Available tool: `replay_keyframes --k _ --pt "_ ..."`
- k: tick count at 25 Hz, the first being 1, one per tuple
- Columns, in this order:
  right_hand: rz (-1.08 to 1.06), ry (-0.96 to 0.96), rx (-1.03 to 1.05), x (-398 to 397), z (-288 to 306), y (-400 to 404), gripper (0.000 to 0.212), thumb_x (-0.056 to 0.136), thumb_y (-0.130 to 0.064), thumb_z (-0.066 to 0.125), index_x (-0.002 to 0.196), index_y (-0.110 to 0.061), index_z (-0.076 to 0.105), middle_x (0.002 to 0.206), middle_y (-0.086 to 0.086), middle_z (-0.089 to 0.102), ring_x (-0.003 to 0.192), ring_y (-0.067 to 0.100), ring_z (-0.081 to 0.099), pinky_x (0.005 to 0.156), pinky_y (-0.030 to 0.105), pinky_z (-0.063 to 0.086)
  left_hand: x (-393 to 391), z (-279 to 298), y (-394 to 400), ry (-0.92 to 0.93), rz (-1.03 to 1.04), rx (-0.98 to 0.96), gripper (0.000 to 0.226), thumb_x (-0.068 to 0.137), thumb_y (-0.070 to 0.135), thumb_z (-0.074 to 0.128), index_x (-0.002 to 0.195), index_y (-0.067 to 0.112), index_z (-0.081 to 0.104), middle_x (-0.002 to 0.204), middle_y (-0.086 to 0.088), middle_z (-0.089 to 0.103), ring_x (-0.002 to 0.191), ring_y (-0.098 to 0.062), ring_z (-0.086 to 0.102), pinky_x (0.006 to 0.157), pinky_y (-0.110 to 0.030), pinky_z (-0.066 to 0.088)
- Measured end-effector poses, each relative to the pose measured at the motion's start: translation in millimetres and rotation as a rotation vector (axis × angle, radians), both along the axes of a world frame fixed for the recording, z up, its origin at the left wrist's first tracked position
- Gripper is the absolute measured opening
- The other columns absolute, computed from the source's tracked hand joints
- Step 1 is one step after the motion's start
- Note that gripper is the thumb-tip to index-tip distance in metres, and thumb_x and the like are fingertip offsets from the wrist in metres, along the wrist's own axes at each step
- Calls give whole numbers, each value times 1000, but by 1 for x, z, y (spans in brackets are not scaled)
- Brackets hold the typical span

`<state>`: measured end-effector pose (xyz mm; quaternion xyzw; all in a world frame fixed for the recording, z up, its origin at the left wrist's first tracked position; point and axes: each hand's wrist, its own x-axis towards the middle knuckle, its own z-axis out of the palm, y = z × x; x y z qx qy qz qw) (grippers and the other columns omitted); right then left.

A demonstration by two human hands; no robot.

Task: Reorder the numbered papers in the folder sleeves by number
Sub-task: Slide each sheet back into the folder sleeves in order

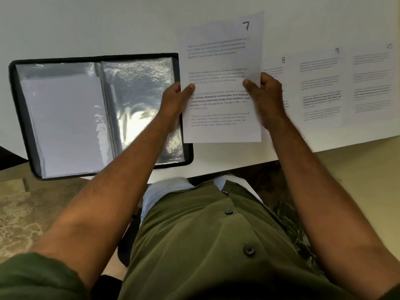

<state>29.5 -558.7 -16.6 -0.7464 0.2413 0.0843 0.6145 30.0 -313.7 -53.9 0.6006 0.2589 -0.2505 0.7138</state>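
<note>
Both hands hold up the paper marked 7 (220,61) above the table. My left hand (175,102) grips its left edge and my right hand (264,96) grips its right edge. A black folder (21,118) lies open on the table to the left, with a white sheet inside its left clear sleeve (65,122). Its right sleeve (138,89) looks shiny and holds no sheet that I can see. Flat on the table to the right lie paper 8 (276,68), paper 9 (320,87) and one further sheet (372,83) with a blurred number.
The white table (86,24) ends in a near edge running from the folder's front to the right side. Below it are my green shirt (205,234), a patterned floor (21,213) at the left, and a dark object (8,156) at the left edge.
</note>
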Motion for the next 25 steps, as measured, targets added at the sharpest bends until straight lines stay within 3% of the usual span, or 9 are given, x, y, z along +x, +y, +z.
replay_keyframes --k 5,9,11,14,17,20,23,25 --pt "-4 87 225 -9 2 55 27 93 -16 74 119 -9 71 115 9 76 105 28 74 89 39 61 -6 15 61 -12 31 7 23 102 15 61 121 5 69 103 -7 78 87 -20 76 68 -30 60" --pt "195 193 167 -13 -14 102 31 92 -21 76 122 -18 68 113 -4 75 98 12 74 82 28 60 -4 10 113 -12 24 107 23 102 16 62 120 6 71 104 -7 78 88 -20 76 69 -31 60" --pt "296 209 117 -14 -25 122 33 91 -22 77 123 -19 68 110 -8 74 97 9 74 87 31 60 -1 8 135 -18 7 139 20 102 15 61 118 8 71 104 -6 78 87 -18 76 69 -30 59" --pt "271 184 45 -11 -41 144 34 90 -27 78 123 -21 70 112 -5 75 101 13 73 94 35 59 13 3 163 -53 -44 231 13 103 15 59 108 13 70 98 -1 77 81 -13 74 68 -28 58" --pt "114 124 -20 -5 -48 156 35 91 -28 77 124 -16 71 111 -7 75 101 9 72 92 30 58 36 -15 186 -136 -158 474 15 102 18 55 109 21 68 99 1 74 83 -13 70 78 -34 59" --pt "-31 79 -78 -5 -44 159 32 93 -31 73 124 -23 69 113 -12 74 105 6 71 98 31 57 62 -37 196 -301 -440 799 28 101 24 51 126 18 64 110 4 68 99 -15 65 87 -29 50" --pt "-97 55 -171 -5 -40 158 39 94 -34 72 130 -17 68 119 -7 73 108 7 70 100 33 57 78 -64 194 -530 -733 1082 36 96 20 50 130 10 57 127 -14 59 119 -35 53 91 -40 46" --pt "-124 49 -202 0 -39 157 44 94 -37 72 132 -15 67 122 -5 73 111 8 69 100 34 57 74 -79 190 -613 -820 1265 42 92 15 52 132 5 54 135 -21 53 117 -41 51 88 -47 49"
